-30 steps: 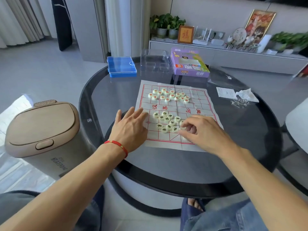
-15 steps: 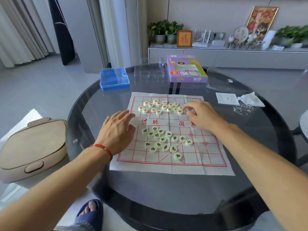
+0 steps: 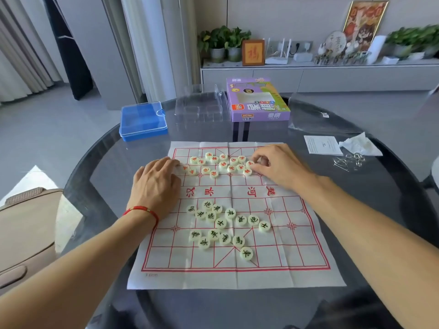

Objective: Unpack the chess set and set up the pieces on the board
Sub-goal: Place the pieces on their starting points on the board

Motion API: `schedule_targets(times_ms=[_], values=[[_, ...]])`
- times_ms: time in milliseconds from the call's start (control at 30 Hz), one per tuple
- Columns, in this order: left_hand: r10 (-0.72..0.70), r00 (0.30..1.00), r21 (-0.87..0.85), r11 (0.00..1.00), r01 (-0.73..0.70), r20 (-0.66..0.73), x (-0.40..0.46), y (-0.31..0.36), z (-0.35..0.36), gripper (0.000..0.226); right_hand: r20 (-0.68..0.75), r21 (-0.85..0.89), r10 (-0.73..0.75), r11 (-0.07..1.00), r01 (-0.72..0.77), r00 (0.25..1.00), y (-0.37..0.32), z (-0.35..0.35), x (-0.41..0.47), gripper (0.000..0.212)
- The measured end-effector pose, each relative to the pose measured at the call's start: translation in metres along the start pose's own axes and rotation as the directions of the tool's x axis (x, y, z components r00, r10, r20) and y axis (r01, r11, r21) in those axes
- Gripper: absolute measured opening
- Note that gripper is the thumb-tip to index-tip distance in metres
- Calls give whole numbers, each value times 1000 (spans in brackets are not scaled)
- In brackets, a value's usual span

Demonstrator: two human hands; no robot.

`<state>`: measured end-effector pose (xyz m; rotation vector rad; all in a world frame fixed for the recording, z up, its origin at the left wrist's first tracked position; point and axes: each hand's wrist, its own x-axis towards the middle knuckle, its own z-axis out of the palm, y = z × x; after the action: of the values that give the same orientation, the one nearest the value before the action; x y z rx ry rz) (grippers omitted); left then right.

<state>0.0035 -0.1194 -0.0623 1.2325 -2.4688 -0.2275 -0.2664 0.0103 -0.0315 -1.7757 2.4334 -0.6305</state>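
Observation:
A white paper board [image 3: 297, 257] with a red grid lies flat on the round dark glass table [image 3: 95, 162]. Several round pale pieces with red characters [image 3: 215, 159] lie in a loose cluster on the far half. Several more with dark characters [image 3: 221, 223] are scattered on the near half. My left hand [image 3: 155, 184] rests on the board's left side, its straight fingertips touching the leftmost red piece [image 3: 185, 167]. My right hand [image 3: 278, 167] is at the cluster's right end, fingers curled, pinching a red piece [image 3: 250, 164].
Behind the board stand a blue lidded plastic box [image 3: 142, 122], a clear plastic tray [image 3: 199, 108] and the purple game box [image 3: 257, 108]. A clear bag [image 3: 316, 117], paper slip [image 3: 323, 144], tissue [image 3: 358, 144] and metal rings [image 3: 349, 160] lie right. A beige bin [image 3: 26, 233] stands left of the table.
Both hands have moved from the near dark-character pieces to the far red cluster. The right hand's fingers have curled at its right end; the left's fingertips reached its left end.

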Motion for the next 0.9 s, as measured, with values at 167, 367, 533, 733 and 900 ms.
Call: schedule_targets(times_ms=[167,367,533,733,900], values=[[-18,1000,2,1000,18,-1,1,1,3,34,-95,-141,121,981,-133,988,20,-9,-6,25],[-23,1000,11,1000,23,-7,2,0,5,33,-83,-112,113,986,-122,990,29,-11,-17,37],[-20,1000,15,1000,20,-5,2,0,5,34,-76,-140,108,983,-118,991,29,-11,-12,20],[-29,1000,18,999,29,-8,2,0,6,33,-215,-157,234,950,-270,948,25,-1,25,28],[-28,1000,16,999,28,-8,2,-1,5,34,-277,-51,314,939,-340,908,29,16,29,39]])
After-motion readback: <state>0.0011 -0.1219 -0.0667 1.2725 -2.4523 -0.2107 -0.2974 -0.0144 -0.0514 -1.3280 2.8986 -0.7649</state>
